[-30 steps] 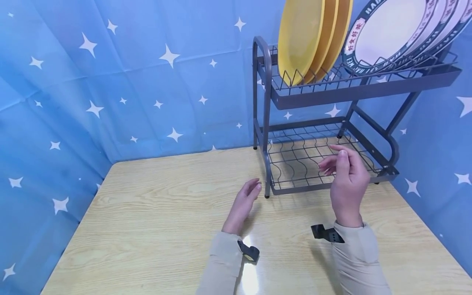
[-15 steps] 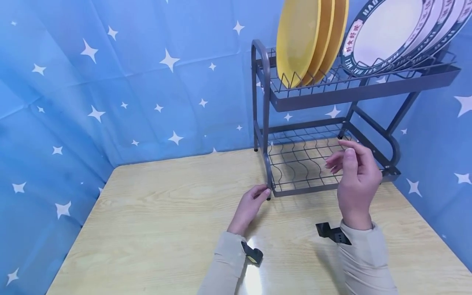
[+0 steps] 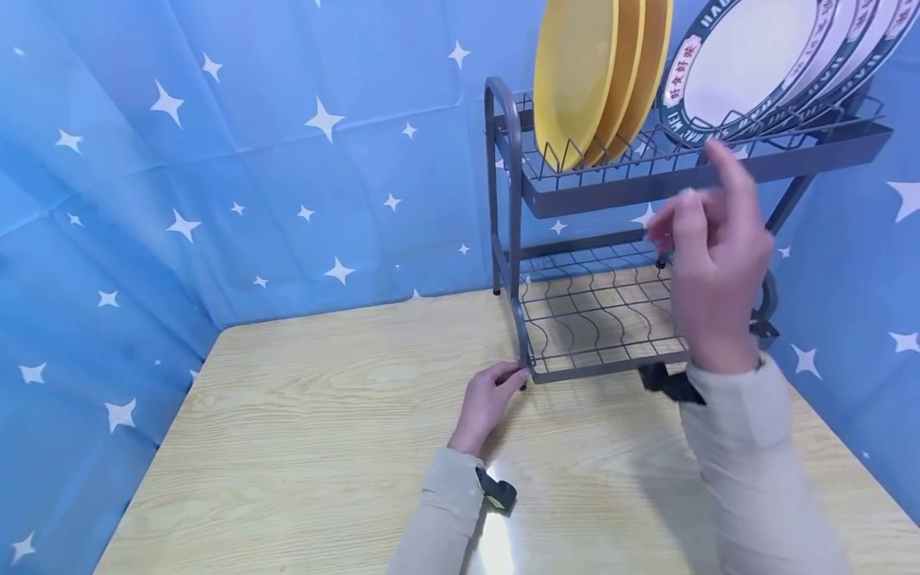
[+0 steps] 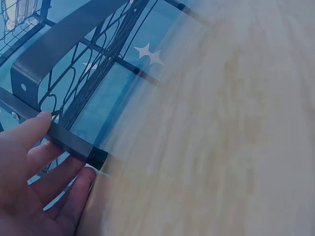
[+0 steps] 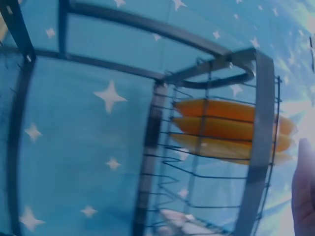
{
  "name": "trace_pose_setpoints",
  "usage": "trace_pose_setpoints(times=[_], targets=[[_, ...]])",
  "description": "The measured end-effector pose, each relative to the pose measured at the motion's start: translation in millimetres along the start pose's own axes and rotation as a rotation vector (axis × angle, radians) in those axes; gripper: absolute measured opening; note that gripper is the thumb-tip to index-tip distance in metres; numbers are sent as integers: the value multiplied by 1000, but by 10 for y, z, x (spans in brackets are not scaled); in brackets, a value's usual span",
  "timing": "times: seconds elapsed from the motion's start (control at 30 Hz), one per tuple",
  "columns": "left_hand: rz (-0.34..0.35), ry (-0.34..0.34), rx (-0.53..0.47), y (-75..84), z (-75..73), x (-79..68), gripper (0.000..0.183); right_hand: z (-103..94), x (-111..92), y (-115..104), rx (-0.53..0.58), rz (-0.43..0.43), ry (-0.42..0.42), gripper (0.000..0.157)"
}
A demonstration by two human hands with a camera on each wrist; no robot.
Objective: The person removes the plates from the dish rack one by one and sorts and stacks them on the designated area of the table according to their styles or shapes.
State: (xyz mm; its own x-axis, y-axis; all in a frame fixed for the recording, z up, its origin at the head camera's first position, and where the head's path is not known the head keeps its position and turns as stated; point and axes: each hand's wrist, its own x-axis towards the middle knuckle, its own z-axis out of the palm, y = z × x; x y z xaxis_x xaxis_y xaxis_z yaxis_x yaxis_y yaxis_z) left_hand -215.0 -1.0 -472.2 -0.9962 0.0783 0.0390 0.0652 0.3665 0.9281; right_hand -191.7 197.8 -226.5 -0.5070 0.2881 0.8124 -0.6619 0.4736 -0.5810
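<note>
A dark two-tier dish rack (image 3: 604,202) stands at the right side of the table. My left hand (image 3: 485,403) pinches its front left leg near the foot. In the left wrist view the thumb lies against one side of the leg (image 4: 71,141) and the fingers reach behind it. My right hand (image 3: 722,267), blurred, is raised before the rack's right half. Its index finger points up close to the upper tier's front edge, the other fingers are loosely bent, and it holds nothing. Three yellow plates (image 3: 575,80) stand on edge in the upper tier.
Several white plates with dark green lettered rims (image 3: 747,60) lean in the upper tier's right part. The lower wire tier (image 3: 596,311) sits low over the wooden table (image 3: 309,447). A blue star-patterned cloth (image 3: 251,160) hangs behind and at both sides.
My left hand has moved right onto the rack's leg and now pinches it. My right hand has risen and shifted right, from the lower tier up toward the upper one.
</note>
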Motion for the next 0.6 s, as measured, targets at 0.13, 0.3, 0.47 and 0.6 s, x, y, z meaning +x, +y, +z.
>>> trace_pose_setpoints(times=[0.13, 0.3, 0.47, 0.6], targets=[[2, -1, 30, 0, -44, 15, 29, 81, 344, -101, -64, -74, 0, 43], [-7, -16, 32, -3, -45, 1, 29, 86, 635, -155, -161, -168, 3, 46], [-12, 2, 37, -4, -37, 5, 30, 100, 823, -217, -245, -264, -45, 47], [-11, 1, 33, -12, -40, 18, 30, 148, 956, -290, -346, -311, -137, 45]])
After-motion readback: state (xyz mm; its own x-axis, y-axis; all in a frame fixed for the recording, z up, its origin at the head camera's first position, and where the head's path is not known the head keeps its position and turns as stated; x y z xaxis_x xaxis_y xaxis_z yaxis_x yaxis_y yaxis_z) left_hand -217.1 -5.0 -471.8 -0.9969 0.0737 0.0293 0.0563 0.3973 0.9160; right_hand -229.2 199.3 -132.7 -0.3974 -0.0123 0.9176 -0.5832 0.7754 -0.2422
